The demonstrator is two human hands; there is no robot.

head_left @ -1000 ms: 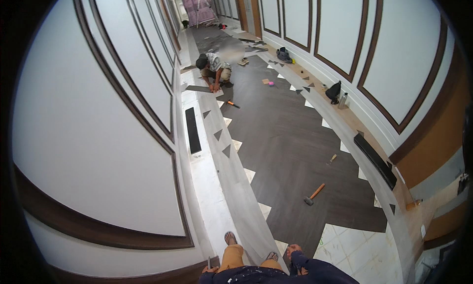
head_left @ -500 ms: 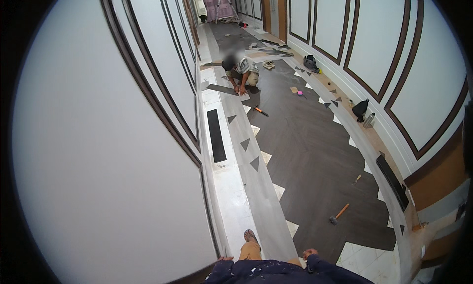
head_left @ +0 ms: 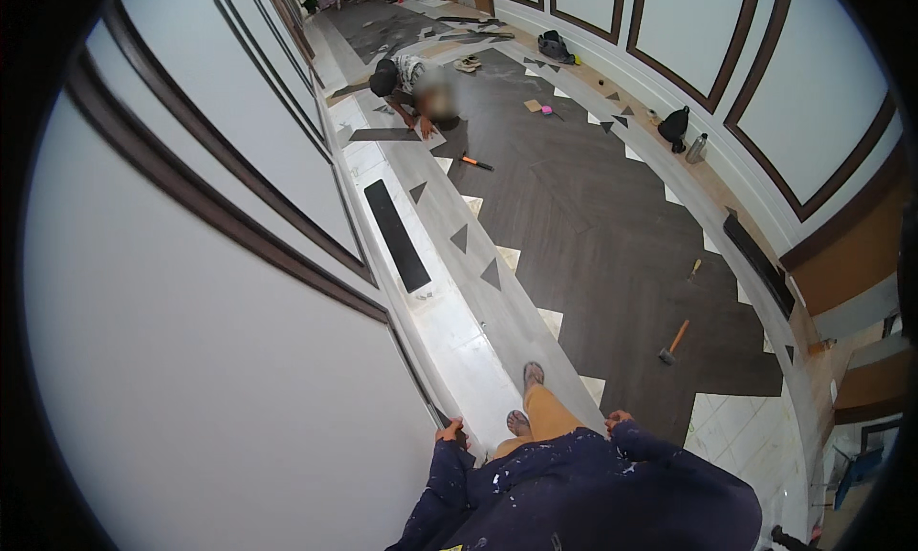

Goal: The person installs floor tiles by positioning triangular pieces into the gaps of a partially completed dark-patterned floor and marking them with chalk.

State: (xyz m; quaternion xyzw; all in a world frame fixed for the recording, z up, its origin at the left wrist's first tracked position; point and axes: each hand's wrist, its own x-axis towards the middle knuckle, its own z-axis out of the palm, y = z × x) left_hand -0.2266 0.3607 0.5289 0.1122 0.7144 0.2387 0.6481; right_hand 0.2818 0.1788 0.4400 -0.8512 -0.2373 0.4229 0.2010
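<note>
My left hand (head_left: 451,432) is low beside the left wall, fingers closed on a thin object that I cannot make out. My right hand (head_left: 620,421) hangs by my right side, fingers curled; what it holds, if anything, is unclear. My sandalled feet (head_left: 533,374) are below, one on the light plank strip (head_left: 507,322), one on the white ledge (head_left: 449,341). Ahead right, a mallet (head_left: 674,345) lies on the dark herringbone floor (head_left: 612,245). A black plank (head_left: 397,234) lies on the white ledge.
A person (head_left: 402,87) crouches ahead at the left, hands on a grey plank (head_left: 382,135). A hammer (head_left: 475,162), small tool (head_left: 694,269) and triangular offcuts (head_left: 491,274) lie around. Bags (head_left: 674,126), a bottle (head_left: 696,149) and long black planks (head_left: 755,259) line the right side.
My view has tilted down and my body shows more. My feet have stepped along the left strip. My left hand has risen a little beside the wall.
</note>
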